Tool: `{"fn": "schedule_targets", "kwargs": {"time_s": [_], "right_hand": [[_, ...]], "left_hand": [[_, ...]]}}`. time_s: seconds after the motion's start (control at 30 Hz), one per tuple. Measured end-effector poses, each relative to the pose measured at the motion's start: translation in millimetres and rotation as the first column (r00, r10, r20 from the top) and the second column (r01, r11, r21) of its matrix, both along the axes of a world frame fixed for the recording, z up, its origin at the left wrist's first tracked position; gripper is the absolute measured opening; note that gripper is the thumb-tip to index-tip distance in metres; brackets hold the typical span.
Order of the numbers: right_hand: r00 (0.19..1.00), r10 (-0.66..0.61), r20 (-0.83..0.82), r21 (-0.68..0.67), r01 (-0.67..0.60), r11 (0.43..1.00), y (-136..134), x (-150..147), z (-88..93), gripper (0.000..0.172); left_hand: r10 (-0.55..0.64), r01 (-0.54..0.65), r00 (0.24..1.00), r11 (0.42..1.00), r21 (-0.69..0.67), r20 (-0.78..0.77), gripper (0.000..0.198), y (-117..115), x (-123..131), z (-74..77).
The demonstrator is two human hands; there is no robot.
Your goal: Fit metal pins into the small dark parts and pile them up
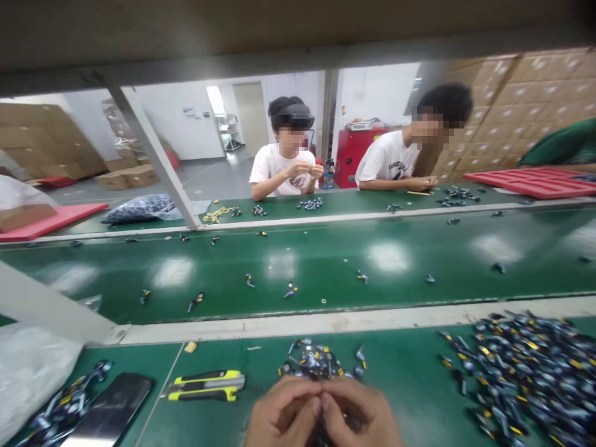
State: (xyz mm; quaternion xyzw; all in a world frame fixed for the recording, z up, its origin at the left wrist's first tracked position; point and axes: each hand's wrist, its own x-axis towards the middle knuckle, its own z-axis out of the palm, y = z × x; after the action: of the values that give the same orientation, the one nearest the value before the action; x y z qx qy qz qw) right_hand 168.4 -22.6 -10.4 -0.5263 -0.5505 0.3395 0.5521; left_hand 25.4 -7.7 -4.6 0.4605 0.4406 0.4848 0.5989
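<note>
My left hand (283, 412) and my right hand (357, 412) meet at the bottom centre, thumbs and fingertips pressed together. Whatever sits in the pinch is hidden by the fingers. Just beyond them lies a small heap of dark blue-grey parts with yellow bits (316, 357), and more dark pieces show below between my palms. A yellow and black utility knife (205, 385) rests on the green bench to the left of my hands. Off to the right spreads a large pile of the same small parts (535, 372).
A dark flat phone-like object (114, 403) and a clear plastic bag (32, 372) lie at left. Past a pale rail (279, 324), scattered parts dot a green conveyor belt (321, 273). Two co-workers (285, 171) sit opposite, near red trays (531, 183). A slanted post (151, 155) stands at left.
</note>
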Motion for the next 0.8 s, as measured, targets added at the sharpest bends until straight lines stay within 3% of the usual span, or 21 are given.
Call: {"fn": "schedule_targets", "kwargs": {"time_s": [0.13, 0.23, 0.4, 0.57, 0.67, 0.8], "right_hand": [[0.993, -0.116, 0.027, 0.009, 0.116, 0.993, -3, 2, 14.5, 0.021], [0.993, -0.117, -0.013, -0.012, 0.116, 0.993, -6, 3, 23.8, 0.021], [0.986, -0.147, -0.076, -0.041, 0.145, 0.989, -11, 2, 20.9, 0.020], [0.985, -0.170, -0.042, -0.065, 0.167, 0.984, -11, 0, 19.3, 0.017], [0.987, -0.160, -0.030, -0.052, 0.159, 0.986, -11, 0, 19.6, 0.017], [0.985, -0.174, -0.008, -0.042, 0.174, 0.984, -12, 0, 17.8, 0.017]], "left_hand": [[0.020, -0.016, 0.999, 0.995, -0.097, 0.042, 0.045, -10, 8, 7.6], [-0.028, 0.035, 0.998, 0.986, -0.164, 0.050, 0.040, -15, 12, 19.5], [0.064, -0.038, 0.993, 0.967, -0.252, 0.095, 0.033, -12, 14, 30.1], [0.091, 0.029, 0.951, 0.926, -0.377, 0.296, 0.034, -16, 16, 26.5], [0.154, -0.067, 0.953, 0.946, -0.316, 0.260, 0.023, -19, 17, 24.4], [0.142, -0.134, 0.984, 0.988, -0.081, 0.110, 0.009, -23, 15, 22.2]]}}
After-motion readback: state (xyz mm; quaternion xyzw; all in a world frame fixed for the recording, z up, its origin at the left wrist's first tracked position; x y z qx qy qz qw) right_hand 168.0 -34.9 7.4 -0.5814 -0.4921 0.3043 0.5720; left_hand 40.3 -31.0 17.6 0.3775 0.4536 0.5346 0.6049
